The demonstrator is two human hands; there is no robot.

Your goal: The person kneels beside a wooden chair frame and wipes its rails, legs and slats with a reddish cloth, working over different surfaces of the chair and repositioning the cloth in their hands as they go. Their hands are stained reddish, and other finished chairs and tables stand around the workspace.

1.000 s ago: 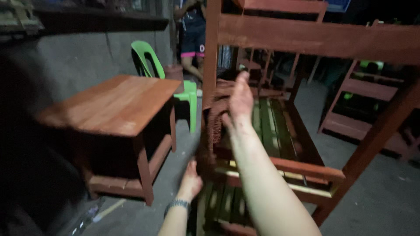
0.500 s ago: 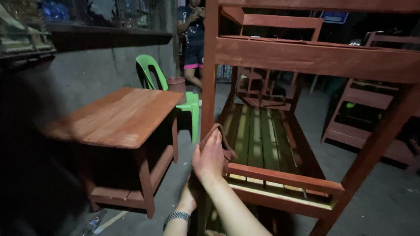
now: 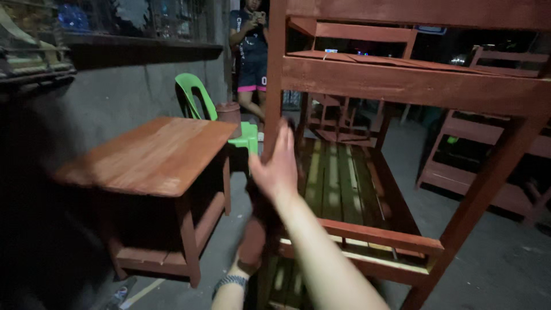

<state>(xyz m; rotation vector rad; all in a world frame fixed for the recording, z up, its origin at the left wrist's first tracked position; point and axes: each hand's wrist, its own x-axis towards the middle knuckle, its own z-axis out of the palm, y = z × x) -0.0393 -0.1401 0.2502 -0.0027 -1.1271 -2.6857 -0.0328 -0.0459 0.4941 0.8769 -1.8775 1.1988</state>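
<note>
A red-brown wooden bunk bed frame (image 3: 413, 86) stands in front of me. My right hand (image 3: 278, 166) lies flat against its near corner post (image 3: 274, 69), fingers stretched upward and slightly apart. I cannot tell if anything is under the palm. Lower down, my left hand (image 3: 251, 244), with a beaded band on the wrist, rests on the same post near the bottom rail (image 3: 379, 235). It is blurred and dim, so its grip is unclear. The slatted bed base (image 3: 338, 178) lies just beyond my right hand.
A red-brown wooden table (image 3: 149, 155) stands close on the left, by a grey wall. A green plastic chair (image 3: 198, 100) is behind it. A person (image 3: 251, 51) stands at the back holding a phone. More wooden frames (image 3: 488, 143) stand to the right on the concrete floor.
My right hand slid down the post from high up, then came partway back up. My left hand stayed low on the post. The view tilted upward a little.
</note>
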